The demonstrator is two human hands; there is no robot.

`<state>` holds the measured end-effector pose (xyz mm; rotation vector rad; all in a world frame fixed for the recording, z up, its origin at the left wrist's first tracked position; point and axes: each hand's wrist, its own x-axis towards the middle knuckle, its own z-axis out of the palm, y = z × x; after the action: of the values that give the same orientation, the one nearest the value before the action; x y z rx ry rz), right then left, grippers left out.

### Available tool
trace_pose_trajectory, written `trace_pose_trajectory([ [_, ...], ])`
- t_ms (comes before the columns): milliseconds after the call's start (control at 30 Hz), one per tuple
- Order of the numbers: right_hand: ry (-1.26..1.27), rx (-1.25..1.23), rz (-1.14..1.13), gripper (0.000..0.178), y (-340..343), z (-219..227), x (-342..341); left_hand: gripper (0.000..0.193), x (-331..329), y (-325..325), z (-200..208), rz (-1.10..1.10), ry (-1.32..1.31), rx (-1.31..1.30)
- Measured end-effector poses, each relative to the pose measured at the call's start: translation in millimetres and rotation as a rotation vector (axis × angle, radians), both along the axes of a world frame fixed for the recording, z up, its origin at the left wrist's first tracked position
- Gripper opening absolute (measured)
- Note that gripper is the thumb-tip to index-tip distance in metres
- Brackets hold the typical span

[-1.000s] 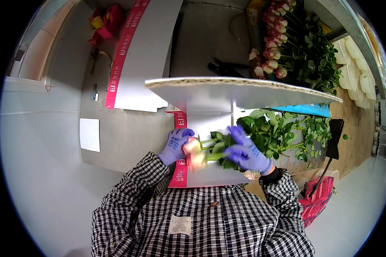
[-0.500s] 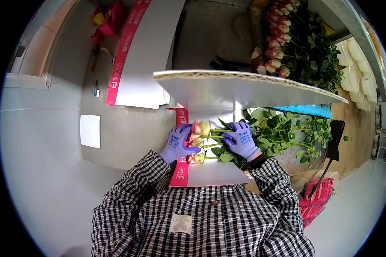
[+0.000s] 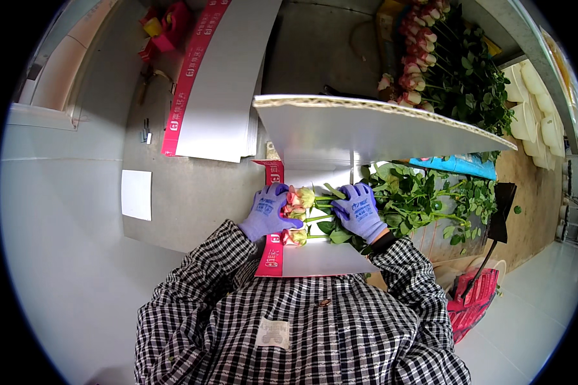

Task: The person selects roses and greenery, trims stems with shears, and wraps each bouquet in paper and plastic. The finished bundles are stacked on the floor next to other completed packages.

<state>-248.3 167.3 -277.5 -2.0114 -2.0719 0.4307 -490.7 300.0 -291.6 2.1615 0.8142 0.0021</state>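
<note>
Pink and cream roses (image 3: 297, 204) lie in front of me on an opened cardboard sheet (image 3: 327, 260), white inside with a red printed band at its left. My left hand (image 3: 266, 215), in a purple-grey glove, curls round the blooms from the left, fingers beyond them and thumb on the near side. In the same kind of glove, my right hand (image 3: 359, 210) closes over the green stems and leaves just right of the blooms. The sheet's far flap (image 3: 379, 128) stands up behind both hands. Leafy stems (image 3: 417, 199) run out to the right.
Flat cardboard sheets (image 3: 221, 83) are stacked at the far left, near a red holder (image 3: 171, 29). More roses (image 3: 414, 58) lie at the far right. A white card (image 3: 137, 194) rests on the table's left. A red basket (image 3: 474, 298) stands at lower right.
The standing flap's left end has shifted right and up a little. The upper blooms sit slightly differently between my hands, which stay in nearly the same place.
</note>
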Motion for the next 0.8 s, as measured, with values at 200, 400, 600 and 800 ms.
trace_pose_trajectory([
  [200,0.003,0.024,0.032,0.024,7,36,-4,0.067,11,0,1,0.073,0.207,-0.036],
  [400,0.017,-0.192,0.045,0.027,37,37,-11,0.058,24,0,10,0.063,0.261,0.033],
  [600,-0.452,-0.041,0.218,0.028,2,116,64,0.037,17,0,5,0.05,0.18,0.046],
  [800,-0.546,0.006,0.076,0.036,-22,187,90,0.041,23,5,14,0.055,0.212,-0.003],
])
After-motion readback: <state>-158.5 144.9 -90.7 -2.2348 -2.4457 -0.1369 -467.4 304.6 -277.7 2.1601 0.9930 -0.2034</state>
